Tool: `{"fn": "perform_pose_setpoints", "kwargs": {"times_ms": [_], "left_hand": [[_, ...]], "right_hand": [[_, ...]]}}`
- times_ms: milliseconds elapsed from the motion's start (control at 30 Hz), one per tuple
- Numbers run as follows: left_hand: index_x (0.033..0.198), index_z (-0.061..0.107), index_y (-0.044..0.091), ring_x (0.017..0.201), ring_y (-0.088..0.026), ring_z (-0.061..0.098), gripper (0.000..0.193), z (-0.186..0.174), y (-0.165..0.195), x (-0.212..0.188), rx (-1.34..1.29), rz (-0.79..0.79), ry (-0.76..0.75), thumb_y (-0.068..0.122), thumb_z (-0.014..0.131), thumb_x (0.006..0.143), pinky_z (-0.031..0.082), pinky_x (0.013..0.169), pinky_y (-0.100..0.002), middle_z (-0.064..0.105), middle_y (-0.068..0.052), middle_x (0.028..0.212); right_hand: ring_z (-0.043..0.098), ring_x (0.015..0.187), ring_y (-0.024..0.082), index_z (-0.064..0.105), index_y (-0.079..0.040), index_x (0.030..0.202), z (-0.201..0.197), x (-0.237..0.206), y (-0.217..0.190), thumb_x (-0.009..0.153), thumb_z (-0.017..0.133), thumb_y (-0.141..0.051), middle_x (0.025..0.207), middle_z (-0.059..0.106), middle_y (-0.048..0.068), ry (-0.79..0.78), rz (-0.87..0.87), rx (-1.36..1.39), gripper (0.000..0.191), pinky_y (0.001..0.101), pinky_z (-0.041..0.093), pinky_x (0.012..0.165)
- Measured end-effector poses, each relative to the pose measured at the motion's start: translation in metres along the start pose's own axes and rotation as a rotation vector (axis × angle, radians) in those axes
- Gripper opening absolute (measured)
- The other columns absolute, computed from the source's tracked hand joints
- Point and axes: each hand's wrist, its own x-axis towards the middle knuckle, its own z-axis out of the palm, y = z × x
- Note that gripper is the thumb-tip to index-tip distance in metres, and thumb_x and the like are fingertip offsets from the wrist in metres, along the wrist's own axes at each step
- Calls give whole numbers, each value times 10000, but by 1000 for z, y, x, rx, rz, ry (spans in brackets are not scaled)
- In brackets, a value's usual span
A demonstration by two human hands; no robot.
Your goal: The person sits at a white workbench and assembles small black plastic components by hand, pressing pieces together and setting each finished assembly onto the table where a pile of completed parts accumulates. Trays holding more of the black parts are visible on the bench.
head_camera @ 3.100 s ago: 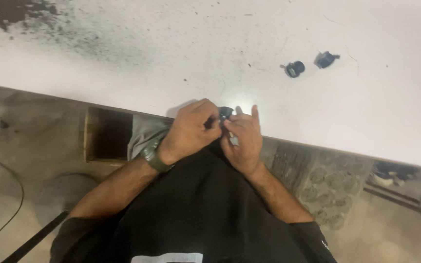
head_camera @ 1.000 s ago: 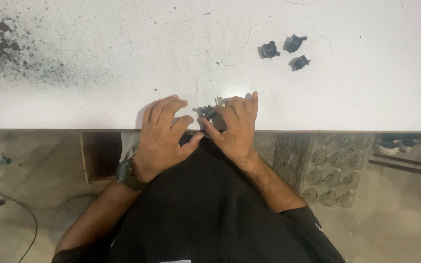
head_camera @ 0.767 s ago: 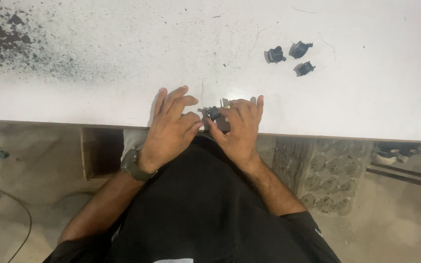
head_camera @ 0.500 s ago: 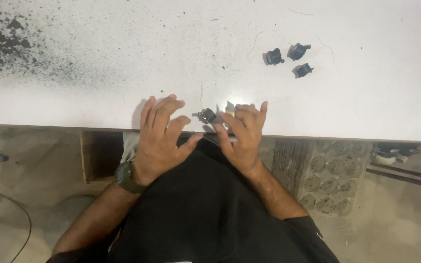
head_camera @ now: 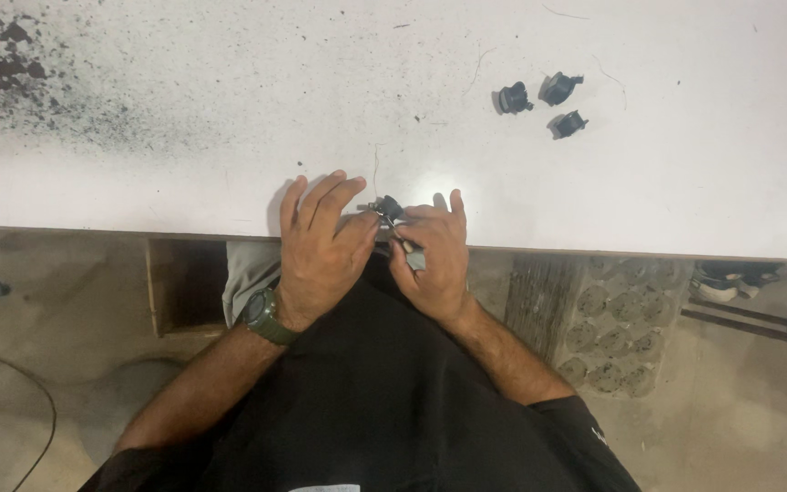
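At the near edge of the white table, lower centre of the frame, the left hand lies with fingers loosely spread. It meets the right hand, which pinches a small dark part. Bare tabletop lies open left and right. Upper right sit 3 black caps. 0.5 s ago both hands were splayed apart.

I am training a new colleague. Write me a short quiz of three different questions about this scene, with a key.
1. How many small black parts lie apart, further back on the white table?
2. True or false: the left hand wears a wristwatch.
3. The small dark part is: A) between both hands at the table's near edge, B) on the floor.

Key: 1. three; 2. true; 3. A. The right hand touches it too.
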Motion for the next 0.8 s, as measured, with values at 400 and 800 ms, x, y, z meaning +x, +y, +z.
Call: {"fn": "perform_pose_setpoints", "kwargs": {"times_ms": [400, 800], "left_hand": [[983, 694, 105, 1377, -253, 519, 126, 7, -17, -6, 103, 222, 71, 123, 816, 960, 346, 1203, -570, 614, -62, 1358], [998, 732, 92, 1366, -263, 536, 116, 9, -10, 3, -128, -7, -12, 121, 816, 924, 303, 1229, -546, 635, -72, 1357]], "right_hand": [[662, 1131, 295, 589, -59, 1064, 1, 5, -2, 803, 768, 73, 1013, 650, 102, -16, -4, 51, 343, 643, 266, 1261], [676, 1109, 301, 599, -63, 1027, 5, 1, 6, 789, 764, 66, 936, 630, 86, -19, 19, 71, 317, 645, 254, 1266]]}}
